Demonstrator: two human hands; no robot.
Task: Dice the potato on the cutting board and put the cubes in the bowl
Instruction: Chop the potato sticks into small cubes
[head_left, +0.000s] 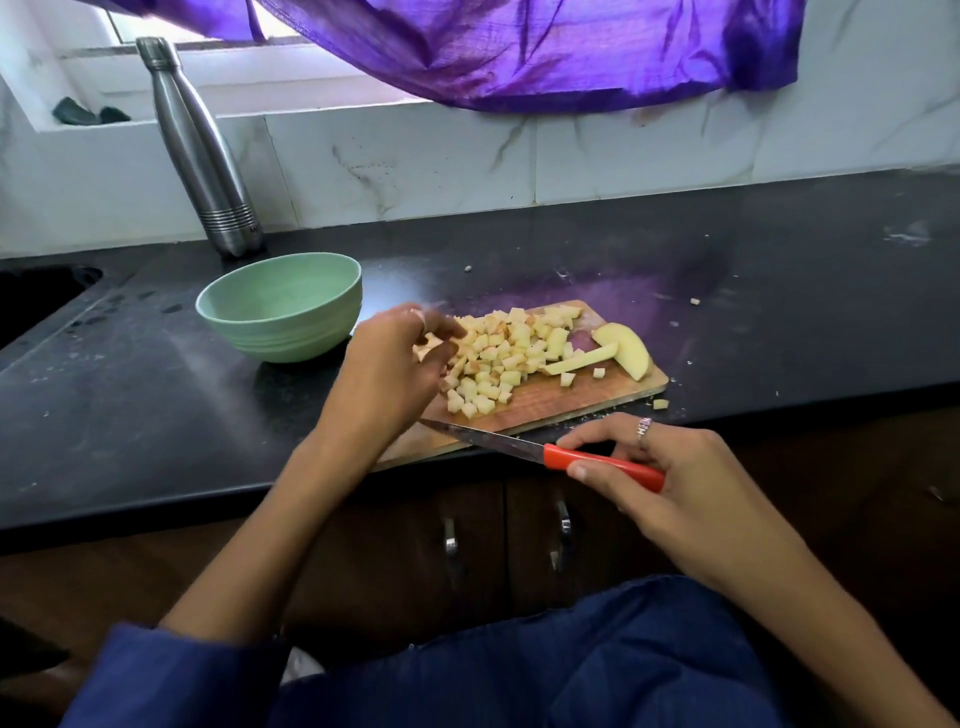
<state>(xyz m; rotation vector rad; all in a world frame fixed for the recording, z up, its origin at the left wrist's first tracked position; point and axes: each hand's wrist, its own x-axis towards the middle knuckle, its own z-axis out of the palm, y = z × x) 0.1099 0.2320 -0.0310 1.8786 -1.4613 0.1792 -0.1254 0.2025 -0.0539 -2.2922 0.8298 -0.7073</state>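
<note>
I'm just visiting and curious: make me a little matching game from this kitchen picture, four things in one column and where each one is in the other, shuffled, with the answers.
Things:
1. knife
2. bowl
3. steel bottle
4. potato cubes

Places:
A. piled on the cutting board
B. standing against the wall behind the bowl
C. held by its red handle in the right hand
D. on the black counter, just left of the board

Pairs: 1-C, 2-D, 3-B, 4-A

The left hand is gathering cubes at the pile's left edge.
</note>
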